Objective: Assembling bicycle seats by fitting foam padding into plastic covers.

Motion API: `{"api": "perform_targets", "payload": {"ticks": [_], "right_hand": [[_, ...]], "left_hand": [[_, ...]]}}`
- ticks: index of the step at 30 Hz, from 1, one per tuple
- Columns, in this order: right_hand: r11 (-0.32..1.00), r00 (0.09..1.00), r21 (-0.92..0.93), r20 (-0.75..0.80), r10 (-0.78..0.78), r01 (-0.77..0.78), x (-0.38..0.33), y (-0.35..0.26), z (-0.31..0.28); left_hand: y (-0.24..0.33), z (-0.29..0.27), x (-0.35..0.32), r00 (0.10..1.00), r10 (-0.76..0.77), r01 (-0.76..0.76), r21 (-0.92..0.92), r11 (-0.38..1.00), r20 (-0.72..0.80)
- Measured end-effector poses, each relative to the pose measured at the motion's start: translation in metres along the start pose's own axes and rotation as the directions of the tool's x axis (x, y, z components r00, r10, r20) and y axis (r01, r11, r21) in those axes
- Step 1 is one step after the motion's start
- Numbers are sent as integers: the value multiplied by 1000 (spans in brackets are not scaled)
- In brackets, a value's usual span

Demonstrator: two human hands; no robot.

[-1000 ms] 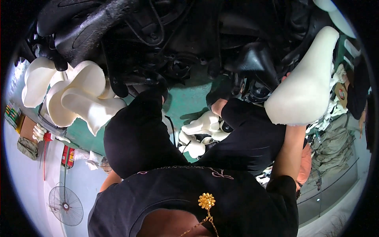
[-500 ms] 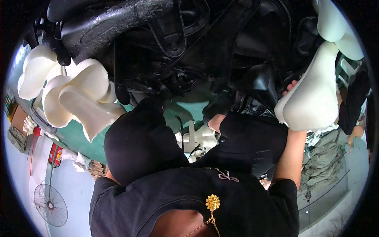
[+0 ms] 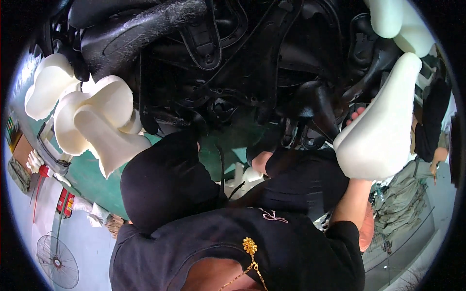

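Note:
My right hand [image 3: 356, 116] reaches up at the right, its fingertips curled round the left edge of a white foam bicycle-saddle pad [image 3: 376, 138]. The pad stands with its narrow nose up and its wide rear down, hiding the palm and thumb. Several more white foam saddle pads [image 3: 109, 131] lie piled at the left, and others [image 3: 403, 26] are at the upper right. In front of my knees is a heap of black saddle shells [image 3: 204, 46]. My left hand is not in view; that arm runs down beside my body.
My bent knees [image 3: 167, 179] in black trousers stand between me and the heap. White pieces [image 3: 242, 179] lie on the green floor between my legs. A fan [image 3: 57, 262] is at the lower left. Grey-green sacks [image 3: 400, 203] and another person's arm [image 3: 434, 121] are at the right.
The pad in my right hand has turned, showing more of its smooth broad face, and its rear sits a little lower. The view has shifted slightly.

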State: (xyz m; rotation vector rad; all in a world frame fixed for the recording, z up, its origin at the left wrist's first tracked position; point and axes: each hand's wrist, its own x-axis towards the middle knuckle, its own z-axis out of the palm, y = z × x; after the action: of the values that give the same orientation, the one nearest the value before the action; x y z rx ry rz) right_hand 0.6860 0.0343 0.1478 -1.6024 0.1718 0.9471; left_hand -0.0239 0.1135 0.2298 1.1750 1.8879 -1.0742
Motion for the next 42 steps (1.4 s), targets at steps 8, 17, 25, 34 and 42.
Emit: {"api": "perform_targets", "payload": {"ticks": [8,17,25,34,42], "right_hand": [[993,960,-94,-278,42,-70,-64,-35,-1],[895,946,312,-52,-319,319,-163,-1,-68],[801,845,278,-92,-527,530,-185,24,-107],[797,867,344,-147,-476,496,-204,29,-115],[837,864,237,-20,-504,494,-246,29,-82]], "left_hand": [[26,-23,54,987,153,-149,86,985,-52],[32,-48,97,945,323,-304,234,923,-46],[-8,-30,93,929,363,-341,225,913,-67],[4,-15,74,829,519,-470,241,849,-209],[88,-33,41,681,692,-571,419,706,-239]]}}
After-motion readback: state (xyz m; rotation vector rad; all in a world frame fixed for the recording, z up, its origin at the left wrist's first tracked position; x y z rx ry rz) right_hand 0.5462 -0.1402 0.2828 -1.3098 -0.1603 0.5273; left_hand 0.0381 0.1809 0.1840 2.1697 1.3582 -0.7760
